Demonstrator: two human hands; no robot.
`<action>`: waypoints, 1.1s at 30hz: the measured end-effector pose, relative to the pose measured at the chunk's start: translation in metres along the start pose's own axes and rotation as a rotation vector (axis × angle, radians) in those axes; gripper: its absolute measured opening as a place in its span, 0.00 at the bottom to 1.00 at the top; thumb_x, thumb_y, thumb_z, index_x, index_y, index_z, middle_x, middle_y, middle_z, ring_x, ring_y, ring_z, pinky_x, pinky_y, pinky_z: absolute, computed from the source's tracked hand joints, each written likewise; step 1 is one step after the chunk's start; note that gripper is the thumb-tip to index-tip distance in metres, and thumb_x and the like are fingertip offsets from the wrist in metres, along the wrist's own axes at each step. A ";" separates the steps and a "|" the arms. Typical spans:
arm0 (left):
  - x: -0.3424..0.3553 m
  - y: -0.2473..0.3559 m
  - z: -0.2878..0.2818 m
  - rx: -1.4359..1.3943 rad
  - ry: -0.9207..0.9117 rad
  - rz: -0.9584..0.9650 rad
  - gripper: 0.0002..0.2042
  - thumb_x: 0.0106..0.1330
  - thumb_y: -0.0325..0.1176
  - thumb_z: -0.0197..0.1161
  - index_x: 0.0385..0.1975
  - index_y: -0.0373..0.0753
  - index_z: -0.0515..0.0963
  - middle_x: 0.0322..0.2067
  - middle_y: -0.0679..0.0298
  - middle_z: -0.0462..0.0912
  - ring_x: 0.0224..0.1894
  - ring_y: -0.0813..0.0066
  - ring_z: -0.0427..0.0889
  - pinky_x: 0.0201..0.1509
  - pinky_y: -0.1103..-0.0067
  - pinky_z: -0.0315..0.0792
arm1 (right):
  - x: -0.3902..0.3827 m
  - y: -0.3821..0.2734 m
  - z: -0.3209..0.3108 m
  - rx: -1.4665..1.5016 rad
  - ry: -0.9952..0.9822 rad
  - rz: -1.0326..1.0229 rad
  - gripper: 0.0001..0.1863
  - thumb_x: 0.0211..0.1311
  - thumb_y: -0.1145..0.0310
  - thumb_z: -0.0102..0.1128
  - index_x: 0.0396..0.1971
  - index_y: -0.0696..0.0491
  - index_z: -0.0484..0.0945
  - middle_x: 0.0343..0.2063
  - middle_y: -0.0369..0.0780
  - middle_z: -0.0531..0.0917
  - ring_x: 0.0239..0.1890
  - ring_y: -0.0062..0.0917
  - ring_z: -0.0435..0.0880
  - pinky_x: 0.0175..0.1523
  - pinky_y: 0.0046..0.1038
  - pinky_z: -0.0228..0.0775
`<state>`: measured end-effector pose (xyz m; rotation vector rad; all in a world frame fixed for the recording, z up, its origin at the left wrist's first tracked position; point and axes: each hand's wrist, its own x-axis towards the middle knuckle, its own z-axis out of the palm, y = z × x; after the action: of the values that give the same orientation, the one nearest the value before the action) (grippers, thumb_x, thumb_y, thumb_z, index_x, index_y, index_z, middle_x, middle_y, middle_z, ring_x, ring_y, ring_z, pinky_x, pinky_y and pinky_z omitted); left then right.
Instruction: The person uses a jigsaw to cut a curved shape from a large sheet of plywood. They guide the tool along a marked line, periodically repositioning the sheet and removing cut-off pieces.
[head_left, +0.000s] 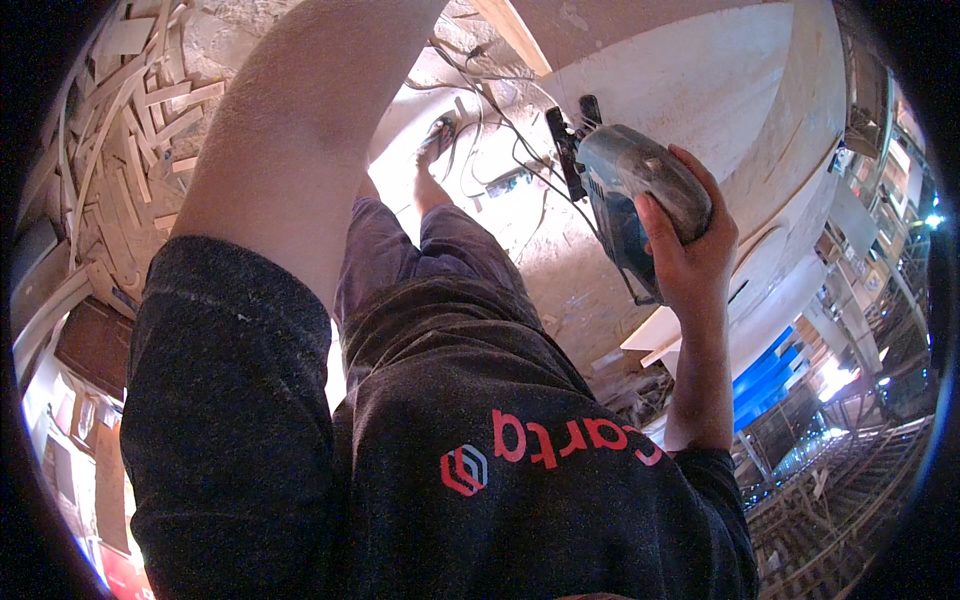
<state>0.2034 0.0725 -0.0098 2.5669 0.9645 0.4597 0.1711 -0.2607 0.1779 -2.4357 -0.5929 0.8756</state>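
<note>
My right hand (700, 240) is closed round the rounded grey grip of a jigsaw (640, 185). The tool has a dusty grey and teal body and a black shoe plate, which faces left, toward a pale wooden panel. Whether the blade touches anything cannot be made out. My left arm (290, 130) stretches up past the top edge of the picture, so my left hand is out of sight. A narrow light wood strip (515, 35) juts down from the top edge beside the panel (680, 70).
Dark cables (490, 95) run over the brightly lit, dusty ground near my foot (430, 155). A small teal and dark object (510, 183) lies there. Wood offcuts (140, 150) are heaped at the left. Blue material (770, 375) and stacked boards stand at the right.
</note>
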 end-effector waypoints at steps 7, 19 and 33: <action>0.001 -0.001 0.003 0.014 0.015 0.002 0.36 0.63 0.59 0.68 0.60 0.34 0.77 0.65 0.52 0.71 0.72 0.45 0.63 0.73 0.57 0.62 | 0.004 0.011 0.004 -0.046 0.029 -0.158 0.29 0.66 0.66 0.70 0.65 0.58 0.75 0.44 0.42 0.86 0.30 0.15 0.80 0.32 0.17 0.74; 0.000 -0.001 0.001 0.014 -0.006 -0.009 0.36 0.64 0.60 0.67 0.61 0.34 0.77 0.67 0.51 0.70 0.73 0.44 0.62 0.74 0.57 0.60 | 0.004 -0.004 0.003 -0.012 0.000 -0.046 0.29 0.61 0.68 0.74 0.61 0.59 0.76 0.48 0.49 0.87 0.51 0.32 0.87 0.57 0.32 0.78; 0.000 -0.001 0.003 0.005 0.037 0.007 0.34 0.63 0.59 0.68 0.58 0.35 0.79 0.66 0.52 0.71 0.72 0.46 0.63 0.73 0.58 0.62 | 0.007 -0.009 0.003 0.044 -0.015 0.003 0.29 0.62 0.69 0.73 0.62 0.60 0.76 0.48 0.49 0.87 0.52 0.31 0.86 0.59 0.32 0.77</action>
<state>0.2041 0.0727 -0.0130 2.5758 0.9715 0.5091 0.1715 -0.2491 0.1775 -2.3929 -0.5694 0.8992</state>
